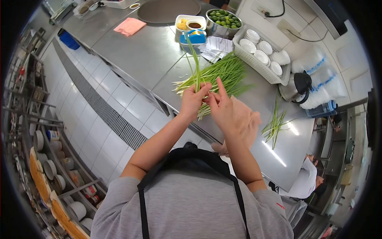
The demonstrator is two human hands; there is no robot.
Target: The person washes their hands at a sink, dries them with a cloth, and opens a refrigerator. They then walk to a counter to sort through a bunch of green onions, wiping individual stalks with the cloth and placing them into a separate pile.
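Note:
A few long garlic chives [196, 65] stand up out of my left hand [193, 99], whose fingers are closed round their lower part. Right beside it, my right hand [223, 109] has its index finger stretched out, while its thumb and other fingers meet my left fingertips. Whatever they pinch is too small to make out. Behind both hands, a large pile of garlic chives [227, 71] lies on the steel table [159, 51], pale ends to the left. A smaller bunch of chives [274, 125] lies apart on the right. A peach-coloured cloth [240, 119] is at the table edge, partly behind my right forearm.
Behind the pile are a blue tape dispenser [193, 38], paper slips [217, 47], a pot of green limes [223, 24] and a basket of white dishes [258, 59]. A kettle [296, 87] stands right. A pink cloth [129, 26] lies left. Another person [304, 179] is at the right.

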